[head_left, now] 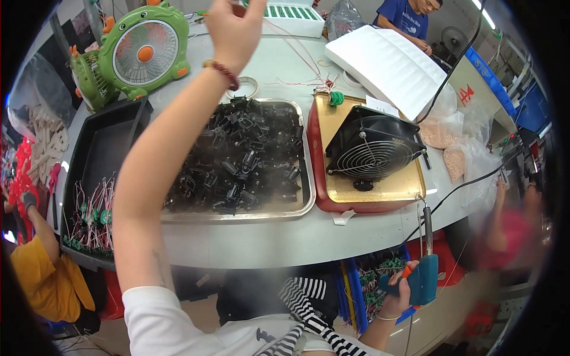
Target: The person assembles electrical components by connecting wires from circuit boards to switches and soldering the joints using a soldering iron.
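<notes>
My left hand [234, 32] is raised over the far side of the table, with its arm stretched across a metal tray [237, 218] of small black plastic parts [243, 166]. The upper edge cuts off its fingertips, so its grip is hidden. Just beyond it lies a white foam tray [291, 26] with green circuit boards. Closed around a teal soldering gun [423, 282] with an orange trigger, my right hand [398, 299] is low at the table's front edge. The gun's metal tip points up beside a gold-topped red box [332, 199].
A black fan [374, 145] stands on the box beside a green wire coil [336, 98]. At left are green toy-shaped fans [145, 53] and a black bin [107, 142] with wired boards. White foam [386, 68] and black cables lie right. Co-workers sit around.
</notes>
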{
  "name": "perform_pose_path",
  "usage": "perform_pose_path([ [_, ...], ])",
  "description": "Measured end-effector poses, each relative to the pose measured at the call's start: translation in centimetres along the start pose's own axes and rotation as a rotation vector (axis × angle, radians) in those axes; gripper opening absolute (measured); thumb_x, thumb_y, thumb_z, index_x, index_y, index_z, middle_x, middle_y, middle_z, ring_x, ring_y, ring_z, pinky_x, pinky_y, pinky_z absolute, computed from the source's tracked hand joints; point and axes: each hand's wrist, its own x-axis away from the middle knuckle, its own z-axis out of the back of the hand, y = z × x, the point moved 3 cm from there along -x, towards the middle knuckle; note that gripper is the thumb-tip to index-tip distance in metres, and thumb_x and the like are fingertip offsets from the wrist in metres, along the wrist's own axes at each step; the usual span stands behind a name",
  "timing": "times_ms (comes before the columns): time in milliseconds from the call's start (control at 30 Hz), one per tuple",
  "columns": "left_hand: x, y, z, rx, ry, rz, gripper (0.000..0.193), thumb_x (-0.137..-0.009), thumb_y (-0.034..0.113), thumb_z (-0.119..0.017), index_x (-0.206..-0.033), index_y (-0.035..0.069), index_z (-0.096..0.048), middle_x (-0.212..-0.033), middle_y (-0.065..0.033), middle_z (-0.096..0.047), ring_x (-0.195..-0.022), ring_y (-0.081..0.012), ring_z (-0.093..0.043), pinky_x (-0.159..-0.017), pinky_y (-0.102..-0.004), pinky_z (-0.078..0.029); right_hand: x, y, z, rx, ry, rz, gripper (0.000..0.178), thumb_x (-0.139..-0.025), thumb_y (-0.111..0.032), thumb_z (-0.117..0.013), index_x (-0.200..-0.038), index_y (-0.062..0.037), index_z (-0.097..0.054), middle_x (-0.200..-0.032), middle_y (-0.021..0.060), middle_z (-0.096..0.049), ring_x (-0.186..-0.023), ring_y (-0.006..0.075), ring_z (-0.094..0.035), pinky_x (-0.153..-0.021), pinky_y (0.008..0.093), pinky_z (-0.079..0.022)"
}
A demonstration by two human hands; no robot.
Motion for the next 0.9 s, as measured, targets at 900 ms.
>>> perform_pose_path([
  [900,19.4,10.3,13.9,-0.371,-1.03,-0.514,0.037,-0.062,0.02,-0.083,-0.089,0.011,-0.059,-0.095,-0.0058,-0.053,-0.084,-0.0256,-0.052,-0.078,-0.0387,-0.042,0.8,2.1,2.1,-0.046,-0.001,-0.048,0.047,-0.079,-0.012,-0.063,-0.121,0.0067,-0.05,-0.117,0.0169,-0.048,-0.065,0.0149,-0.055,-0.06,0.0269,-0.046],
])
